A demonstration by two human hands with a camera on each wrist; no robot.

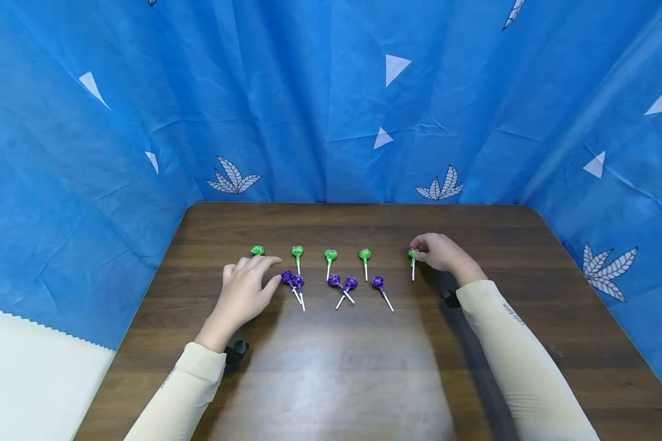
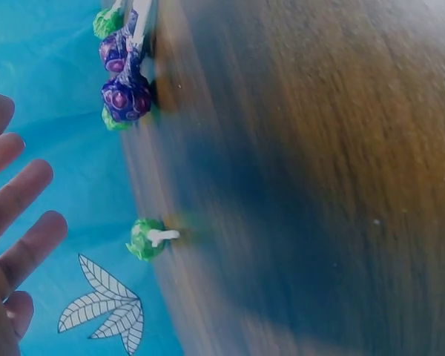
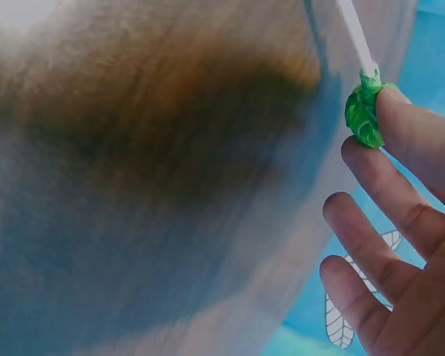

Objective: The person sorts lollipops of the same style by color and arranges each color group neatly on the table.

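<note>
Five green lollipops lie in a row on the brown wooden table point(image 1: 331, 367). My right hand point(image 1: 423, 250) pinches the head of the rightmost green lollipop point(image 1: 413, 253), whose stick points toward me; in the right wrist view its wrapper point(image 3: 363, 113) sits at my index fingertip point(image 3: 400, 111). The left hand point(image 1: 254, 274) rests flat, fingers relaxed, holding nothing. It lies between the leftmost green lollipop point(image 1: 257, 250) and a pair of purple lollipops point(image 1: 292, 280). The left wrist view shows that green lollipop point(image 2: 146, 238) beyond my spread fingers point(image 2: 30, 237).
Three more green lollipops point(image 1: 330, 255) lie mid-row. Below them are a crossed purple pair point(image 1: 343, 282) and a single purple one point(image 1: 377, 283). Blue patterned cloth point(image 1: 331, 110) walls the table on three sides. Bare wood stretches along the near half.
</note>
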